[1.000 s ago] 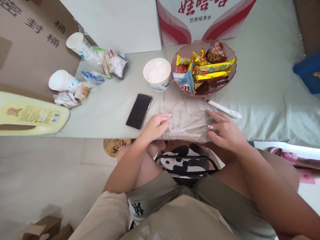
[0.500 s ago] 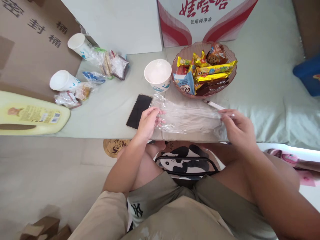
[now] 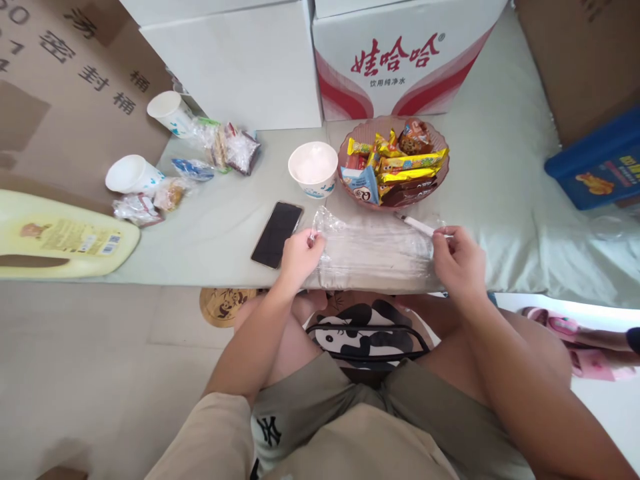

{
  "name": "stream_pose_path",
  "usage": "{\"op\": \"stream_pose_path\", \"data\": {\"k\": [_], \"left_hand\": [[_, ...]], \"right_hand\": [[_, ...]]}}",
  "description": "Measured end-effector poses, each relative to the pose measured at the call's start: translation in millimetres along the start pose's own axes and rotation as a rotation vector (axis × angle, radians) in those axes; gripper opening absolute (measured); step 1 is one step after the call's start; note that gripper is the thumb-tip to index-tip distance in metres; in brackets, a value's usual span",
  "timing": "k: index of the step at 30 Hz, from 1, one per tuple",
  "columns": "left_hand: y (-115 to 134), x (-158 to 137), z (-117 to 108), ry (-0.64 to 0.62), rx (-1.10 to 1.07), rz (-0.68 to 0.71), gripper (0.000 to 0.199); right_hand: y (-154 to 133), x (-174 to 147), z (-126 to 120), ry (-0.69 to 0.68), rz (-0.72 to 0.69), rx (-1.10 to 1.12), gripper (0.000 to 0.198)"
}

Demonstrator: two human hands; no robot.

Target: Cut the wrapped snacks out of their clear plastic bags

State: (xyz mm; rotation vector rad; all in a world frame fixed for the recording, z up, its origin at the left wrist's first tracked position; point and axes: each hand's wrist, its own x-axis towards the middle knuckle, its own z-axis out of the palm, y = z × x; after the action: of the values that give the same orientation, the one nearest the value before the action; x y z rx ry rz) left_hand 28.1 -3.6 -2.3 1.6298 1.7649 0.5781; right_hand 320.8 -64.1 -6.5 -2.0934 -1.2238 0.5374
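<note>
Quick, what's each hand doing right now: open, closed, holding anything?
Left hand: closed, pinching one end of the clear plastic.
Right hand: closed, pinching the other end of the same plastic.

Jug (image 3: 75, 233) cropped, clear plastic (image 3: 377, 257) partly behind right hand (image 3: 461, 265)

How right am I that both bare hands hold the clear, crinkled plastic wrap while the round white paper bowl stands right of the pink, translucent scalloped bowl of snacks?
One slip: the head view shows the round white paper bowl standing left of the pink, translucent scalloped bowl, not right. The left hand and right hand do both hold the clear, crinkled plastic wrap.
</note>
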Motion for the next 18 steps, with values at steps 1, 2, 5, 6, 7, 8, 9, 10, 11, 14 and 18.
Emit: {"op": "stream_pose_path", "data": {"k": [1, 2, 5, 6, 7, 8, 9, 10, 11, 14, 18], "left_hand": [[0, -2, -1, 0.003, 0.056, -0.006, 0.018], [1, -5, -2, 0.0, 0.101, -0.009, 0.016], [2, -12, -4, -0.005, 0.166, -0.01, 0.016], [3, -14, -4, 0.0, 0.179, -0.013, 0.016], [3, -15, -4, 0.007, 0.194, -0.018, 0.017], [4, -16, -4, 0.012, 0.208, -0.024, 0.018], [4, -17, -3, 0.015, 0.219, -0.027, 0.019], [5, -18, -3, 0.018, 0.223, -0.027, 0.02], [5, -18, -3, 0.025, 0.217, -0.02, 0.02], [5, -19, -3, 0.075, 0.187, 0.02, 0.018], [4, -18, -2, 0.061, 0.323, 0.003, 0.019]], "right_hand": [[1, 0, 0, -0.008, -0.015, -0.038, 0.031], [3, 0, 1, -0.021, -0.031, -0.075, 0.031], [6, 2, 4, -0.049, -0.065, -0.177, 0.034], [7, 3, 6, -0.047, -0.071, -0.201, 0.035], [7, 5, 7, -0.039, -0.077, -0.219, 0.036], [7, 6, 8, -0.027, -0.085, -0.227, 0.036], [7, 7, 9, -0.013, -0.095, -0.224, 0.036], [6, 8, 9, 0.003, -0.108, -0.211, 0.036], [6, 9, 10, 0.019, -0.124, -0.188, 0.036], [5, 14, 10, 0.043, -0.148, -0.128, 0.037], [3, 18, 15, 0.046, -0.142, -0.215, 0.028]]}}
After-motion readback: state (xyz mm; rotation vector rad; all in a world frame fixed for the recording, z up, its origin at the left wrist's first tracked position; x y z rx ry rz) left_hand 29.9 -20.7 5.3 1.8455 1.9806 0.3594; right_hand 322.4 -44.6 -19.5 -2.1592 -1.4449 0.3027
